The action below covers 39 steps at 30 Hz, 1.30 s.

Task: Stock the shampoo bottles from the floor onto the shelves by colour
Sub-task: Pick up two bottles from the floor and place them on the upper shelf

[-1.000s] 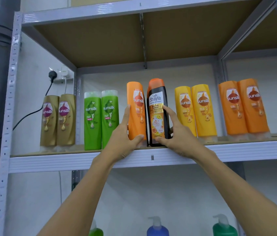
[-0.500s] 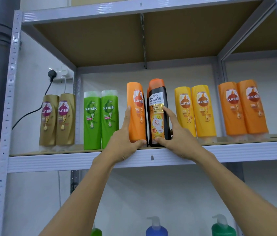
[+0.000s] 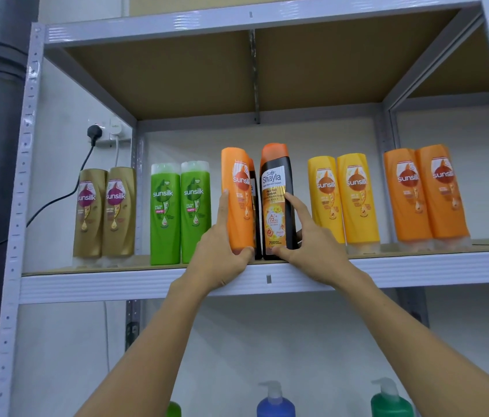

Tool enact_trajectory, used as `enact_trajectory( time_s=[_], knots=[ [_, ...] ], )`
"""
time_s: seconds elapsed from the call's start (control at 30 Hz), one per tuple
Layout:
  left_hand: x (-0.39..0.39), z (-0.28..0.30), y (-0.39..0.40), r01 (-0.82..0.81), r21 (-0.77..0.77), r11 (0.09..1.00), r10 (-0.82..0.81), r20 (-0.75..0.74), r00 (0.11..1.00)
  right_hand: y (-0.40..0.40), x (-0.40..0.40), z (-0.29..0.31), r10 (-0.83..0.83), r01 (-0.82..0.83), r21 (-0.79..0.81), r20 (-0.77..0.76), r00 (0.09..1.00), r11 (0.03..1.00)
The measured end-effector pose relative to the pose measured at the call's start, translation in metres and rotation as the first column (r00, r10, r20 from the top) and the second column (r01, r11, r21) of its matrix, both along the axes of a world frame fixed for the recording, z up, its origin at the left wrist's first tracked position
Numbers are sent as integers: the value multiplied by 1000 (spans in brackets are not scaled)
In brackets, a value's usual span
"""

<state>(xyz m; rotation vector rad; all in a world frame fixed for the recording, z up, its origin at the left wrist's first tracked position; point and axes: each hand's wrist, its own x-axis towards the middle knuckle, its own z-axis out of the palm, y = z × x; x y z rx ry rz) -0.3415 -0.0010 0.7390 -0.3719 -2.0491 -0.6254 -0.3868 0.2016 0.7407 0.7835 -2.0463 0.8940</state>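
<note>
Orange bottle (image 3: 237, 203) and black bottle (image 3: 278, 203) stay gripped by left hand (image 3: 222, 257) and right hand (image 3: 315, 248) fingers, unmoved.

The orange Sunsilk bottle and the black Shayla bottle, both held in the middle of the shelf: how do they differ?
The orange Sunsilk bottle is orange all over; the black Shayla bottle has a dark body and an orange cap. The Sunsilk label is a round emblem; the Shayla label is a tall white and orange panel. The left hand holds the Sunsilk bottle; the right hand holds the Shayla one. Both stand upright on the shelf, side by side.
</note>
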Motion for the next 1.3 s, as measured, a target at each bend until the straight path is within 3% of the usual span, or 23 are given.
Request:
enact_trajectory(
  time_s=[0.47,0.67,0.83,1.1,1.3],
  knots=[
    [12,-12,10,79,27,996,-74,-150,986,3,0,-9,-94,93,-13,-121,988,996],
    [26,-30,41,191,43,981,-168,-319,933,48,12,-36,-128,130,-7,-239,962,991],
    [25,-33,87,252,28,967,-224,-367,903,96,8,-55,-210,213,-20,-297,931,977],
    [5,-20,181,252,53,966,-231,-251,940,181,6,-76,-382,374,-81,-243,892,924],
    [-11,0,246,273,59,960,-271,-40,962,238,1,-79,-439,427,-113,-137,888,897]
  ],
)
